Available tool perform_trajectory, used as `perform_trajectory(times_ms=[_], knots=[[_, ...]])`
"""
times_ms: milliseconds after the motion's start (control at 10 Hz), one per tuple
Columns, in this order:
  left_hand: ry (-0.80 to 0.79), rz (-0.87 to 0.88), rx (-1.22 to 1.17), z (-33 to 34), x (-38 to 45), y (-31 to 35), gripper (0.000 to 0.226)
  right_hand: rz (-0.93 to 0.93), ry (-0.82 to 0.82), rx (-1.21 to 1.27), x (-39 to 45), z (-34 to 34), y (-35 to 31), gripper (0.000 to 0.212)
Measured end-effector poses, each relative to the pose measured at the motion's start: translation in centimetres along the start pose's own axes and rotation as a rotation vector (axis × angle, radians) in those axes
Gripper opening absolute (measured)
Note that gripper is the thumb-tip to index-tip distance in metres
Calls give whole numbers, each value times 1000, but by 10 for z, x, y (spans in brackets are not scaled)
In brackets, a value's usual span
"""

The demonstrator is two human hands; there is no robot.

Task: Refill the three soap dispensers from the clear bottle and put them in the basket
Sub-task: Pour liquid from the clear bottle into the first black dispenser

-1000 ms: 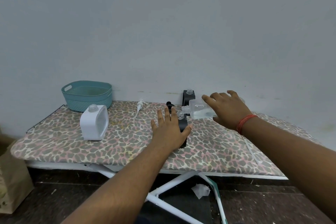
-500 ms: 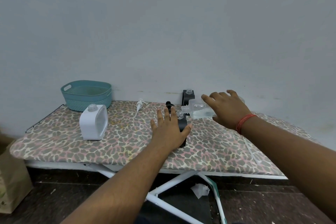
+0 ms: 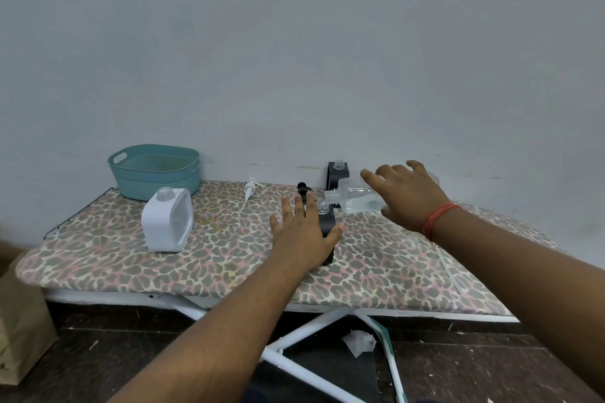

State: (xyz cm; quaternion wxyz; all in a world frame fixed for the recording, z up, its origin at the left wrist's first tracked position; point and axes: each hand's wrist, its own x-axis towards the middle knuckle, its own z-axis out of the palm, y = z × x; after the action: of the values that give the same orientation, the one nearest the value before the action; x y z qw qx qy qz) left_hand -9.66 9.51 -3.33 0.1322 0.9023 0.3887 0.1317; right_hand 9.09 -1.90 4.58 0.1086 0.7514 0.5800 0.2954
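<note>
On the leopard-print ironing board [image 3: 229, 249], my left hand [image 3: 302, 235] grips the near black plastic dispenser [image 3: 327, 226]; my right hand [image 3: 409, 195] clasps the tilted clear plastic bottle [image 3: 355, 199], neck at the dispenser's mouth.

dispensers: 3, one white [image 3: 167, 219], two black [image 3: 327, 226] [image 3: 337, 173] | clear bottle [image 3: 357, 199]: 1 | basket [image 3: 155, 170]: 1 | loose pumps: 2, white [image 3: 249, 195], black [image 3: 303, 190] | hands: 2, left [image 3: 302, 232], right [image 3: 407, 195]
</note>
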Motion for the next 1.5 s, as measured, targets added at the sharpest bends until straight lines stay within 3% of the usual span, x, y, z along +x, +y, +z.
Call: perform_trajectory(times_ms=[800, 1200, 1500], knots=[[22, 3, 44, 0, 1, 0, 97, 52, -5, 86, -6, 5, -7, 72], [118, 53, 38, -7, -3, 1, 97, 320, -35, 533, -24, 21, -35, 74], [305, 371, 87, -16, -12, 33, 88, 600, 167, 1142, -39, 25, -39, 64]])
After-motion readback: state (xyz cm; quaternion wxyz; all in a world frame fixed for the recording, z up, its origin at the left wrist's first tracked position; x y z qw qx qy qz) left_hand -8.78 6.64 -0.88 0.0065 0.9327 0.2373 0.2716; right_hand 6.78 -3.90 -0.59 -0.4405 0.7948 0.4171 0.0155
